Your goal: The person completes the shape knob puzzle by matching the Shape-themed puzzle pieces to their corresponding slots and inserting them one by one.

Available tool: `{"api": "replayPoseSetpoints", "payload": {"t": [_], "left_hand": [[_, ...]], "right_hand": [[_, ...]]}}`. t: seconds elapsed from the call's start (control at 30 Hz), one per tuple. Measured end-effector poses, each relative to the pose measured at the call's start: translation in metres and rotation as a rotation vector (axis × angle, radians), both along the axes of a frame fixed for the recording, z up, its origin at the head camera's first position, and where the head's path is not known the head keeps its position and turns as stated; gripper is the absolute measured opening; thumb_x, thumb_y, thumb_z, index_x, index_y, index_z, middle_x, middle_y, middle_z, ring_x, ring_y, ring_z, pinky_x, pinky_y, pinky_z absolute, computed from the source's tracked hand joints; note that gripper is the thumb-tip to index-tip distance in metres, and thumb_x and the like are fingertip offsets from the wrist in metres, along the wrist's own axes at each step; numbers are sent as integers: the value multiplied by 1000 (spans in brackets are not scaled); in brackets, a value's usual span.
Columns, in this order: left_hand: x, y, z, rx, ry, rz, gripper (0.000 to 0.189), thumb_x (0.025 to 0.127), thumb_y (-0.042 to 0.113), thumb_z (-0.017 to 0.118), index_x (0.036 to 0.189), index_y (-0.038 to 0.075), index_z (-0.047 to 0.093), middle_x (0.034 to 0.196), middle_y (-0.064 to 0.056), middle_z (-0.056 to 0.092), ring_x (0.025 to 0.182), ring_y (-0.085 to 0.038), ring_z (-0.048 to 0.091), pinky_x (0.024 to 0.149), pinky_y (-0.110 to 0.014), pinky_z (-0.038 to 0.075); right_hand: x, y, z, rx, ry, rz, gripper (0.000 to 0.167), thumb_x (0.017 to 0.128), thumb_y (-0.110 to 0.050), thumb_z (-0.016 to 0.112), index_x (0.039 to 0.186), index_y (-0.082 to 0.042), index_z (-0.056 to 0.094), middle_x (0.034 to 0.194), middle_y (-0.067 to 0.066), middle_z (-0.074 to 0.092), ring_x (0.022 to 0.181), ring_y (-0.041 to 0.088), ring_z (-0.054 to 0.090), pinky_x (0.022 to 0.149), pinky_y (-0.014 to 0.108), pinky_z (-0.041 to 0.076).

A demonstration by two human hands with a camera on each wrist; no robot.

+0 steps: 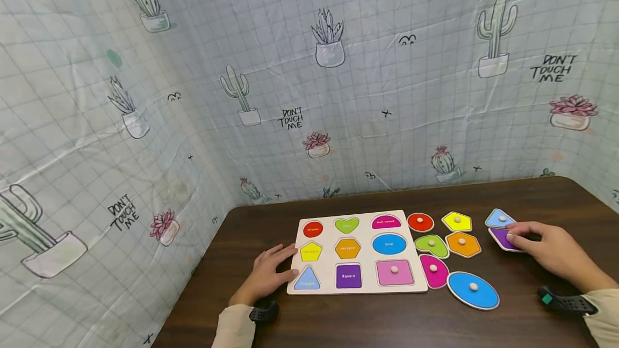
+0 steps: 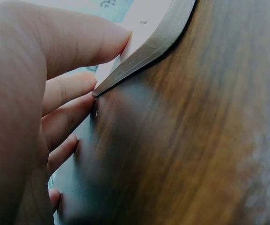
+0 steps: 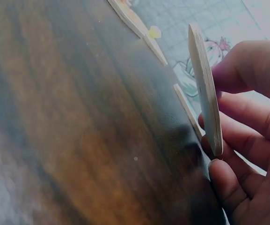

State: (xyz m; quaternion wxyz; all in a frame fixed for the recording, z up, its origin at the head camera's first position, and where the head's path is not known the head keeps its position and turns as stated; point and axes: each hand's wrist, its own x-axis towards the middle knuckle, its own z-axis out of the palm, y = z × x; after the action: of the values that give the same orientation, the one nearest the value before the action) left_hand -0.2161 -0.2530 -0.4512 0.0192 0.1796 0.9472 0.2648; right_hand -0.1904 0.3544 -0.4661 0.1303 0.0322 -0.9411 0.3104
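Board (image 1: 367, 240) lies on table (image 1: 338, 321); left hand (image 1: 267, 275), fingers loosely spread, touches its left edge. Well right of board, right hand (image 1: 551, 248) pinches purple square (image 1: 501, 238), tilted. Blue triangle (image 1: 494, 219) also well right of board; red circle (image 1: 419, 227) just beside board's right edge; pink rectangle (image 1: 402, 279) seated in board's near right corner

The brown bench (image 1: 377, 321) bears a puzzle board (image 1: 328, 274), red circle (image 1: 419, 226), yellow pentagon (image 1: 458, 226), green heart (image 1: 436, 249), orange hexagon (image 1: 464, 248), pink half-circle (image 1: 437, 278), blue oval (image 1: 476, 295) and pale-blue triangle (image 1: 497, 222).
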Motion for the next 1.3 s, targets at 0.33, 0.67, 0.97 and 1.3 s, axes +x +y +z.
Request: {"api": "replayPoseSetpoints", "payload": {"t": [0.33,0.67,0.97,1.3], "left_hand": [[5,-2,-5,11,-1,18,58,91,35,66,145,14,56,151,-2,49,144,-34,32,112,-66,10],[9,-2,-5,7,-12,22,57,91,34,66,144,14,57,151,-3,50,143,-35,32,111,-68,10],[7,-1,-4,7,-23,15,58,91,35,66,145,15,56,151,-3,49,144,-36,31,111,-69,10],[2,1,-2,1,-8,25,57,91,36,66,145,18,57,151,-2,49,144,-35,31,112,-67,10]], "right_hand": [[1,-2,0,1,-14,-3,29,96,-28,67,99,0,72,100,29,68,94,48,59,72,49,44],[1,-4,-3,-21,-8,-1,29,96,-29,68,99,-1,72,102,30,68,96,49,59,74,50,44],[4,-8,0,-46,6,-17,28,96,-30,68,99,-3,73,99,28,68,89,42,59,70,42,41],[4,-25,11,-211,-38,-38,44,98,-39,63,113,1,72,107,25,67,87,22,54,61,24,41]]}}
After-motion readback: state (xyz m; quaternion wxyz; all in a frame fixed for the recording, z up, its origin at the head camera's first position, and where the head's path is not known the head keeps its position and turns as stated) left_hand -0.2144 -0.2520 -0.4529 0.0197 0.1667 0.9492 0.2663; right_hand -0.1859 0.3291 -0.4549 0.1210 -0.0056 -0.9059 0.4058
